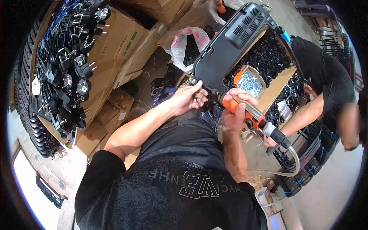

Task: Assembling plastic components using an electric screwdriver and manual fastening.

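Observation:
My right hand (238, 105) is wrapped round an orange pneumatic screwdriver (250, 113), with a clear air hose (296, 163) trailing from its rear end. The driver's tip points left, at the lower corner of a large black plastic housing (214, 63) with vent slots. Close by that corner is my left hand (188, 99), its fingers curled in and its thumb near the housing's edge. Whatever those fingers hold, if anything, is too small to make out. Just beyond the driver, an orange-rimmed container (242, 70) holds many silvery screws (250, 83).
Behind the housing stands a carton (281, 78) of small black parts. Plugged black cables (67, 76) pile on cardboard boxes (111, 50) at left. A plastic bag (178, 51) lies ahead. At right, a co-worker in black (322, 65) reaches in, one hand (270, 142) near the hose.

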A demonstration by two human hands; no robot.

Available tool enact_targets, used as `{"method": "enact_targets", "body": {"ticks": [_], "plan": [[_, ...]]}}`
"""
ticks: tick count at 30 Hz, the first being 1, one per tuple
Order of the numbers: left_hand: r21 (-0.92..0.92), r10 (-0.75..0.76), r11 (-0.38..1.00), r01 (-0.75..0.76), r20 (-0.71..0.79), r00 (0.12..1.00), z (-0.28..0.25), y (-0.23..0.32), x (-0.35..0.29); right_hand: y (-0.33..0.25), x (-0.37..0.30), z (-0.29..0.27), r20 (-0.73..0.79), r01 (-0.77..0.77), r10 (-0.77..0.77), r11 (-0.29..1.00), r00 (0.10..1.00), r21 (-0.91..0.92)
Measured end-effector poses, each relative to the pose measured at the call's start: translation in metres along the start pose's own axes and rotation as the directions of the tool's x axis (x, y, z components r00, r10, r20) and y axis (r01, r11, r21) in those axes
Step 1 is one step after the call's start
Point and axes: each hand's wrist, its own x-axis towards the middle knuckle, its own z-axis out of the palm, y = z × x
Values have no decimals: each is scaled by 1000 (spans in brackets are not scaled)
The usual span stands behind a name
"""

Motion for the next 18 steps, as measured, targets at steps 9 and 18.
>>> {"method": "enact_targets", "body": {"ticks": [9, 18], "plan": [[-150, 59, 987, -64, -37, 998, -14, 6, -29, 20, -6, -4, 151, 27, 2, 981, 989, -190], [566, 151, 822, -63, -111, 982, -34, 4, -28, 35, -8, 1, 323, 123, -33, 957, 946, -264]]}}
